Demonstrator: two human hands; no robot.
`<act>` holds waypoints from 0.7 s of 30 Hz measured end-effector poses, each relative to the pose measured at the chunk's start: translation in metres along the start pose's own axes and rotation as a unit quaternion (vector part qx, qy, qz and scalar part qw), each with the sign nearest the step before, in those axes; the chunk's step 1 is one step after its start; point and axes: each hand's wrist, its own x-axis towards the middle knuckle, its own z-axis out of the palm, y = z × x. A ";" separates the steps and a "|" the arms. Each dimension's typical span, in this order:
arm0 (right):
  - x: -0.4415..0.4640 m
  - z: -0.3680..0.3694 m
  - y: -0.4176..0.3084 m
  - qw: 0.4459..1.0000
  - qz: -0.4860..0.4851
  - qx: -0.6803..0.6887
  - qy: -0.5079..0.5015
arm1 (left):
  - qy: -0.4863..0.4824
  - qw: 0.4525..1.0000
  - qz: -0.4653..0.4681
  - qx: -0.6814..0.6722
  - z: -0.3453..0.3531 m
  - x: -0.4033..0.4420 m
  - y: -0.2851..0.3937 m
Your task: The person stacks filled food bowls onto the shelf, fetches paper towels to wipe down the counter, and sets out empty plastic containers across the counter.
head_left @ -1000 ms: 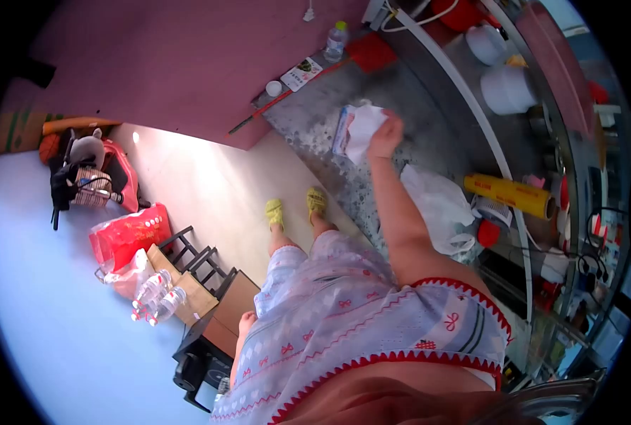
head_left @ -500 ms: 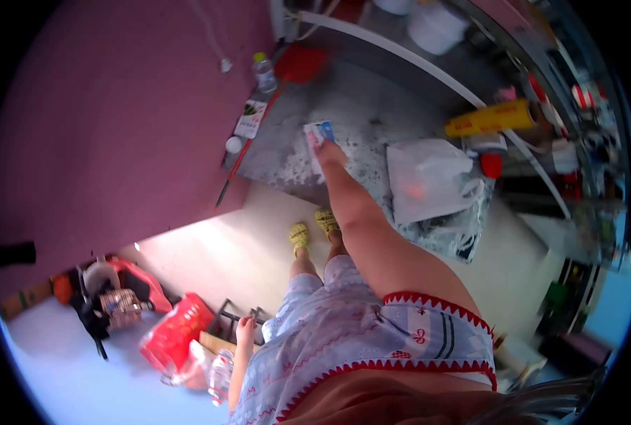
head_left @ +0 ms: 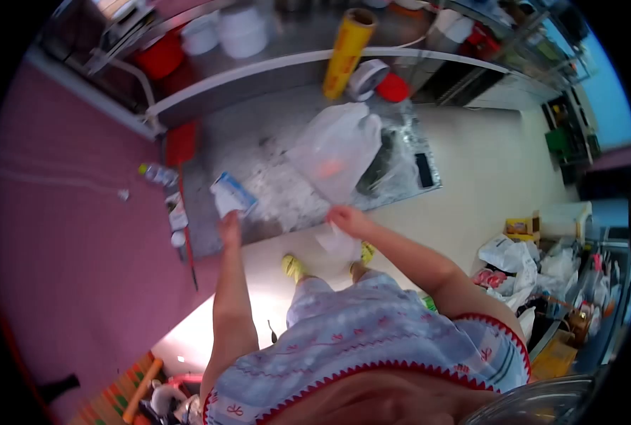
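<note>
My left hand [head_left: 230,230], somewhat blurred, is closed at the near edge of a blue and white packet [head_left: 237,193] on the grey, stained worktop [head_left: 280,170]. Its fingertips meet the packet's white part. My right hand [head_left: 349,221] is closed in a pinch at the worktop's front edge. From it hangs a thin, whitish, see-through sheet [head_left: 339,245], blurred, whose exact kind I cannot make out. Just beyond the right hand lies a white plastic bag [head_left: 340,145] with something orange showing through.
A yellow roll [head_left: 347,53] stands behind the bag beside a red lid [head_left: 393,88]. A dark phone-like slab [head_left: 424,171] lies at right. Along the pink wall are a bottle [head_left: 158,175] and a red dustpan [head_left: 182,142] with a long handle. White tubs [head_left: 242,32] sit on the shelf.
The view has turned right. My right hand has left the packet and now holds the thin sheet near the front edge. My left hand has come up from beside my body to the packet.
</note>
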 end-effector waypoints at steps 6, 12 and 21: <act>-0.206 -0.103 0.106 0.956 0.232 0.019 0.178 | 0.221 0.931 -0.083 0.280 0.043 0.085 0.005; -0.318 -0.114 0.137 0.816 0.296 0.136 0.478 | 0.178 0.927 0.242 0.224 0.080 0.045 0.192; -0.388 -0.141 0.260 0.417 0.192 0.580 0.673 | -0.288 0.934 0.210 -0.008 0.424 -0.114 0.313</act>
